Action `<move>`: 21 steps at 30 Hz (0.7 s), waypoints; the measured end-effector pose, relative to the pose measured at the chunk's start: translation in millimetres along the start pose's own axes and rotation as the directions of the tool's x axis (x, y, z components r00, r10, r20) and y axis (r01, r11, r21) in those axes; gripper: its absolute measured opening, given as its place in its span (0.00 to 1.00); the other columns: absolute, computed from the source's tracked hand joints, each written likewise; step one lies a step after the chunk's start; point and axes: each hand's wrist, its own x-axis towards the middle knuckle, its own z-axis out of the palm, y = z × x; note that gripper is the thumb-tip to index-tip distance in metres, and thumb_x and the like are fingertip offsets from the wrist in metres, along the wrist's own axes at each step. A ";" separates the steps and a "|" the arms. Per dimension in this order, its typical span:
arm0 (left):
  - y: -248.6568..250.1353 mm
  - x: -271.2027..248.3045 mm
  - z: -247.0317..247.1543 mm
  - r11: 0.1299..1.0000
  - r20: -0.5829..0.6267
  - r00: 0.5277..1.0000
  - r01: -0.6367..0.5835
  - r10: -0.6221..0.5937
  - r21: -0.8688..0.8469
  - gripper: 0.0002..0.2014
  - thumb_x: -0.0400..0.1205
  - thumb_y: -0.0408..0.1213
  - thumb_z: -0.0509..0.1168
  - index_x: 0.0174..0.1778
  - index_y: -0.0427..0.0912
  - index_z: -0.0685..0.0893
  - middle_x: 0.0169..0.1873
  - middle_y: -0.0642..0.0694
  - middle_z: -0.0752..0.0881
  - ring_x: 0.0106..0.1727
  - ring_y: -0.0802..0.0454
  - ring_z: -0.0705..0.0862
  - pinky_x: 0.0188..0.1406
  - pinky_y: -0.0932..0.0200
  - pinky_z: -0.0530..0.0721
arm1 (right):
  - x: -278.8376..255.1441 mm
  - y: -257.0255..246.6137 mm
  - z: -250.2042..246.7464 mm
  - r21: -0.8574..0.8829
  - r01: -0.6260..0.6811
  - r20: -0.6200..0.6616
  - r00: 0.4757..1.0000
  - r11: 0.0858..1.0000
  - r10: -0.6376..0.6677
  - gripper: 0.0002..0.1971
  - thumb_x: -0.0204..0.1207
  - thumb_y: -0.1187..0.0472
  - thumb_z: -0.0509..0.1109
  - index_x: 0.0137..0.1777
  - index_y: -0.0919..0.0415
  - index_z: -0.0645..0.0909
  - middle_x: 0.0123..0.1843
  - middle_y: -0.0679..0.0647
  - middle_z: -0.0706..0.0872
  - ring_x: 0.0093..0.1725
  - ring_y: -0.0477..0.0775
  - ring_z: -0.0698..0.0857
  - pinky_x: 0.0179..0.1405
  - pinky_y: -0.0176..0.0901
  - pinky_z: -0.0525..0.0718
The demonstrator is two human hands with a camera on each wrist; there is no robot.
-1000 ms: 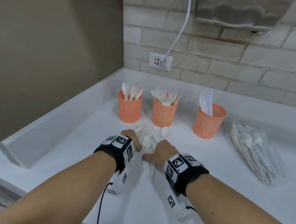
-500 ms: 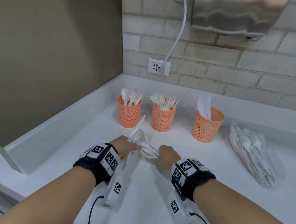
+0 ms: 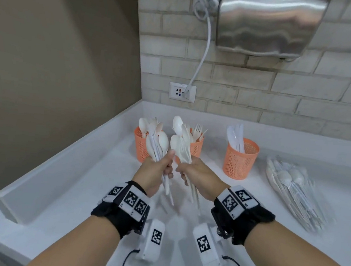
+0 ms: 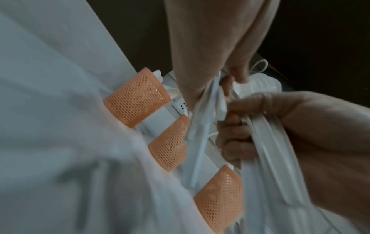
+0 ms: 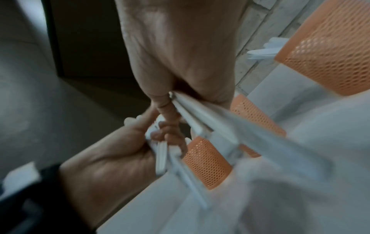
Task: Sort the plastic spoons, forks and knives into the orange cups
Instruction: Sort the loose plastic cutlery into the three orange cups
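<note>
Three orange mesh cups stand in a row near the back wall: the left cup [image 3: 140,144] holds spoons, the middle cup [image 3: 197,146] forks, the right cup [image 3: 240,159] knives. My left hand [image 3: 159,169] grips a bunch of white plastic cutlery [image 3: 157,145], bowls upward, in front of the left cup. Beside it my right hand [image 3: 190,169] grips a second bunch of white spoons [image 3: 180,141] in front of the middle cup. Both bunches are raised off the white counter [image 3: 78,179]. The wrist views show each fist closed round handles [image 4: 202,126] [image 5: 192,114].
A clear bag of more white cutlery [image 3: 294,186] lies on the counter at the right. A wall socket [image 3: 182,92] with a white cable and a steel hand dryer [image 3: 268,21] hang on the brick wall. A brown wall bounds the left side.
Both hands gathered the loose cutlery from the counter, split it into two bunches and lifted them upright toward the cups. The head view tilted upward.
</note>
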 end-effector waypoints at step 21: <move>14.5 28.0 22.7 0.978 0.089 0.993 0.088 -0.073 -0.188 0.18 0.80 0.45 0.65 0.58 0.36 0.83 0.46 0.35 0.88 0.43 0.42 0.89 0.33 0.52 0.89 | 8.3 -9.3 -13.0 0.042 0.183 0.039 0.982 0.982 -0.185 0.15 0.78 0.65 0.61 0.64 0.57 0.76 0.51 0.42 0.87 0.51 0.36 0.85 0.47 0.27 0.80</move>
